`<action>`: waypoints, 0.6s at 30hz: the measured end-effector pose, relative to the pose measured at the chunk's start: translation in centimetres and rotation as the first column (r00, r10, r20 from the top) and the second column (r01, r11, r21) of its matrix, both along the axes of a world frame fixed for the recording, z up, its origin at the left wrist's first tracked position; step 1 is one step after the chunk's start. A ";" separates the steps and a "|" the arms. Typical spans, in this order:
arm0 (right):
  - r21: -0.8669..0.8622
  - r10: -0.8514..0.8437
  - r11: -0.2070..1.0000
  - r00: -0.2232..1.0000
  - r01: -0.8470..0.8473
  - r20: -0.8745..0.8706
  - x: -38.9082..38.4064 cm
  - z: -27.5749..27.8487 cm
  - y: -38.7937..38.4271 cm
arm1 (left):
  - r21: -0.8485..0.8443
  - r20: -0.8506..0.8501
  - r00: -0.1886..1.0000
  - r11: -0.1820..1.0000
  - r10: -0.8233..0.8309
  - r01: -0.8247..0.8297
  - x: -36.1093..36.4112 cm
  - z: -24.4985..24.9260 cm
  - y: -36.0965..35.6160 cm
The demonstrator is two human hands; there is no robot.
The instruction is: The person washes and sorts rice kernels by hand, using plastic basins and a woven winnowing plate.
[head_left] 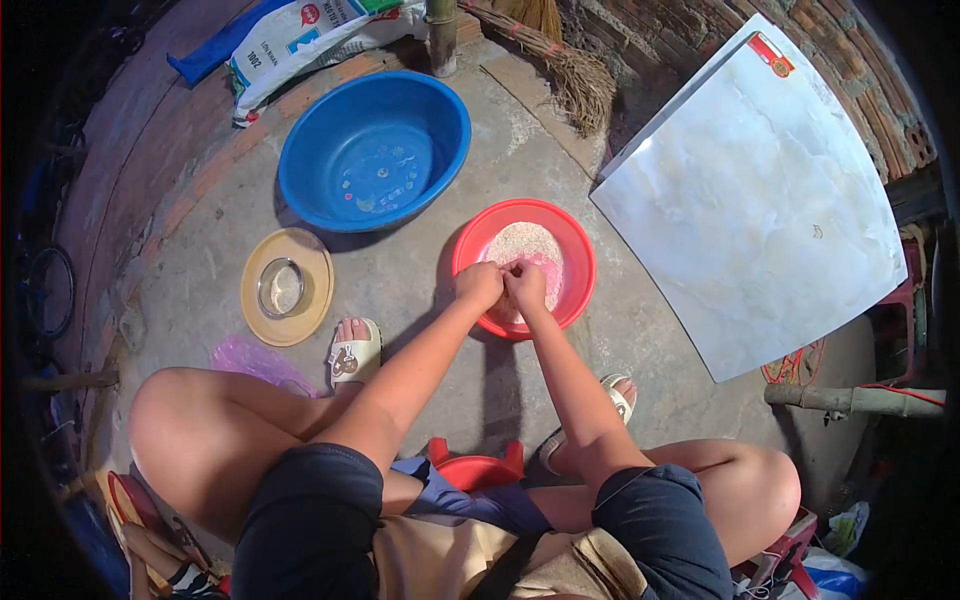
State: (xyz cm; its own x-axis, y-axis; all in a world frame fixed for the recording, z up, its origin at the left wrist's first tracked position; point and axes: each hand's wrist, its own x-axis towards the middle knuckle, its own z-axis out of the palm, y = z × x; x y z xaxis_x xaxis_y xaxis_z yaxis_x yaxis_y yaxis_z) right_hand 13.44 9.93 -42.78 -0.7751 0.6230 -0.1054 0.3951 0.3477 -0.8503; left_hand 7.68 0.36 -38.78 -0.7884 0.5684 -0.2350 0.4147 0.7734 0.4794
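Both my hands are close together over a red plastic basin [586,262] on the floor. Pale, grain-like bits [524,240] cover the bottom of the basin. The fingertips of my left hand [480,286] and my right hand [527,287] are pinched together and meet. Beside and beyond them lies a thin pink patch [550,270] that looks like plastic film; my fingers seem to hold its edge, though they partly hide it. To the left, a clear bowl [281,289] with some pale contents rests on a round tan tray [318,263].
A large blue tub [300,185] stands ahead on the left, near a printed sack [290,50]. A marbled white panel [750,200] leans at the right. A straw broom [575,85] lies by the brick wall. A purple plastic bag [255,362] is near my left foot; a red stool [480,472] is beneath me.
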 end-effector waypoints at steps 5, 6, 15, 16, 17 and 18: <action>-0.486 0.083 0.847 0.956 -0.216 -0.280 -1.3 2.8 0.7 | 0.400 0.732 0.678 0.770 0.057 -0.497 -3.5 -3.3 1.2; -0.517 0.051 0.825 0.941 -0.228 -0.334 -1.5 3.1 1.0 | 0.322 0.946 0.237 0.530 -0.223 -0.785 -3.7 -2.6 1.2; 0.464 0.000 0.877 0.967 -0.123 0.255 1.3 1.4 1.0 | 0.129 0.982 0.050 0.448 -0.184 -0.885 -4.0 -1.4 0.3; 0.464 -0.001 0.877 0.967 -0.122 0.255 1.7 0.3 0.9 | 0.127 0.982 0.050 0.448 -0.180 -0.885 -4.1 -1.5 0.3; 0.454 0.068 0.866 0.950 -0.208 0.306 2.1 -0.9 0.8 | 0.127 0.982 0.050 0.449 -0.180 -0.884 -4.0 -1.5 0.3; 0.439 0.136 0.849 0.925 -0.294 0.356 2.2 -0.6 0.6 | 0.131 0.983 0.056 0.444 -0.178 -0.886 -4.0 -1.5 0.3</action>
